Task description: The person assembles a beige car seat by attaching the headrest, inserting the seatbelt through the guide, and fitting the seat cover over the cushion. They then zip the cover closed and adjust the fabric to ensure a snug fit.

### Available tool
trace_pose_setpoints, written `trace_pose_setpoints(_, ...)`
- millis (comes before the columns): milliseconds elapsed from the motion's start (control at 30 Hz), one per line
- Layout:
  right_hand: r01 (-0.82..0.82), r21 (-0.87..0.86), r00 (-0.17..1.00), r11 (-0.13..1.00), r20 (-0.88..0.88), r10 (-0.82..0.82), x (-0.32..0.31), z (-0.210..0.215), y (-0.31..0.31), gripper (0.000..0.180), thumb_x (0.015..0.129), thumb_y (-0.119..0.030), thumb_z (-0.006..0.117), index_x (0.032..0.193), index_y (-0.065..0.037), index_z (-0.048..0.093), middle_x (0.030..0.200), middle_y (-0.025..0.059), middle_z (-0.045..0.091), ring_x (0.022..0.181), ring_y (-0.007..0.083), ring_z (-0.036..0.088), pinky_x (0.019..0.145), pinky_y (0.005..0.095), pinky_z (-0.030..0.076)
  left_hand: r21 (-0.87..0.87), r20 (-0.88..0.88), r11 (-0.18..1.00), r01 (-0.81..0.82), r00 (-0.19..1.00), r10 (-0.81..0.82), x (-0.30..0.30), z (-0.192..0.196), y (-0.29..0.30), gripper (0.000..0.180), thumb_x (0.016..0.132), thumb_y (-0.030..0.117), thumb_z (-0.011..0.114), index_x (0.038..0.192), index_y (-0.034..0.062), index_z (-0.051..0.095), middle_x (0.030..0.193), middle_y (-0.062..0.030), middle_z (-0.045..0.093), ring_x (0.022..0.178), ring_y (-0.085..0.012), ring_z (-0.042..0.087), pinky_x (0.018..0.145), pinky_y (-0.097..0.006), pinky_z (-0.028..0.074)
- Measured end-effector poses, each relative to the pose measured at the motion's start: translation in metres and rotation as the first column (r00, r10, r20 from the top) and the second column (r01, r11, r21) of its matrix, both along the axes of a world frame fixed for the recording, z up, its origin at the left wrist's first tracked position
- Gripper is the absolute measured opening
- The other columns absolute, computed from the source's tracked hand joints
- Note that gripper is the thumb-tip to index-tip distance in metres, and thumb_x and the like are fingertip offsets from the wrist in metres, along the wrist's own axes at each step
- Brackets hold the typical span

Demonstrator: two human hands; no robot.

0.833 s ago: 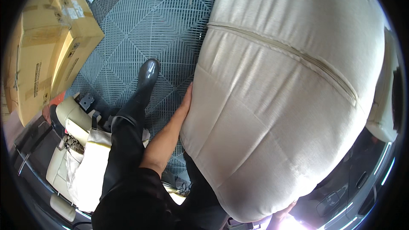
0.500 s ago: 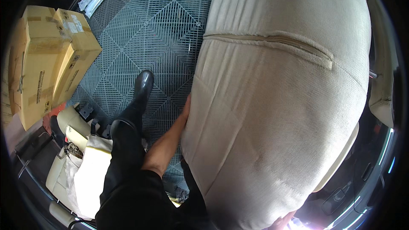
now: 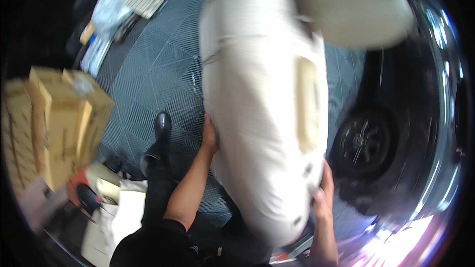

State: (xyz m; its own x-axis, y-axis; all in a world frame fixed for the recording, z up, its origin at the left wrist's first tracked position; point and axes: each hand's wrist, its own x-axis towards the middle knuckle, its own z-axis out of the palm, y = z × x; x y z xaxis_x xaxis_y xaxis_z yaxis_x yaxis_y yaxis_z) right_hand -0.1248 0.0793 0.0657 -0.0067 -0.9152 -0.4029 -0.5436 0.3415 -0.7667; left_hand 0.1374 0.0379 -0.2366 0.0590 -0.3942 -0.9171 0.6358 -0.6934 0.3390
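A large car seat (image 3: 252, 104) in a cream fabric cover fills the middle of the view, blurred by motion. It stands between my two hands. My left hand (image 3: 210, 136) presses against its left side, the fingers partly hidden behind the edge. On the opposite side my right hand (image 3: 324, 193) grips the seat's lower right edge, near small dark spots on the cover. A long beige trim panel (image 3: 308, 104) shows on that right side. At the top, a smooth beige rounded piece like a headrest (image 3: 354, 7) overlaps the seat.
Cardboard boxes (image 3: 64, 133) are stacked at the left. Below them lie beige seat parts and a bright white sheet (image 3: 129, 212). Plastic-wrapped items (image 3: 109, 15) sit at the far left. A dark car with a wheel (image 3: 363, 141) stands at the right. The floor is grey grid tiles (image 3: 148, 64).
The seat has turned, now showing its narrower side with the trim panel and headrest-like piece. My right hand, mostly hidden before, is now visible on its right edge. The view has shifted, revealing the car's wheel.
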Motion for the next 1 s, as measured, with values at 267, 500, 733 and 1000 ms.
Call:
trace_pose_setpoints(267, -0.027, -0.137, 0.940, 0.990, 0.333, 0.072, 0.017, -0.020, 0.001, 0.078, 0.078, -0.045, 0.082, 0.136, 0.002, 0.059, 0.097, 0.0092, 0.054, 0.088, 0.0227, 0.056, 0.080, 0.0342, 0.047, -0.115, 0.283, 0.966, 0.232, 0.940, -0.192, 0.022, 0.092, -0.001, 0.067, 0.103, 0.055, 0.036, 0.148, 0.0049, 0.036, 0.146, -0.0155, 0.044, 0.134, -0.0305, 0.043, 0.109, -0.044, 0.037)
trace_pose_setpoints(500, 0.242, 0.034, 0.924, 0.970, 0.297, -0.241, 0.018, -0.155, 0.011, 0.059, 0.094, -0.046, 0.065, 0.133, -0.003, 0.060, 0.116, 0.0183, 0.059, 0.116, 0.0323, 0.055, 0.106, 0.0398, 0.039, 0.070, 0.546, 0.968, 0.239, 0.803, -0.238, 0.076, 0.086, 0.019, 0.062, 0.103, 0.053, 0.036, 0.142, 0.0051, 0.043, 0.140, -0.0137, 0.050, 0.129, -0.0298, 0.048, 0.107, -0.043, 0.039)
trace_pose_setpoints(733, 0.335, 0.515, 0.849, 0.789, 0.198, -0.490, 0.022, -0.328, 0.022, 0.072, 0.095, -0.056, 0.055, 0.141, -0.001, 0.053, 0.144, 0.0250, 0.049, 0.135, 0.0388, 0.044, 0.113, 0.0440, 0.034, 0.153, 0.809, 0.963, 0.223, 0.532, -0.252, 0.095, 0.146, 0.034, 0.058, 0.104, 0.051, 0.036, 0.137, 0.0052, 0.050, 0.134, -0.0118, 0.055, 0.123, -0.0290, 0.053, 0.105, -0.041, 0.042)
trace_pose_setpoints(1000, 0.278, 0.550, 0.852, 0.787, 0.237, -0.466, 0.031, -0.336, 0.026, 0.046, 0.099, -0.043, 0.052, 0.132, -0.014, 0.064, 0.136, 0.0129, 0.056, 0.135, 0.0292, 0.043, 0.110, 0.0479, 0.031, -0.443, 0.752, 0.518, 0.732, 0.618, -0.230, 0.103, 0.397, -0.114, 0.032, 0.099, 0.029, 0.042, 0.111, 0.0027, 0.057, 0.104, -0.0128, 0.064, 0.097, -0.0219, 0.062, 0.093, -0.041, 0.049)
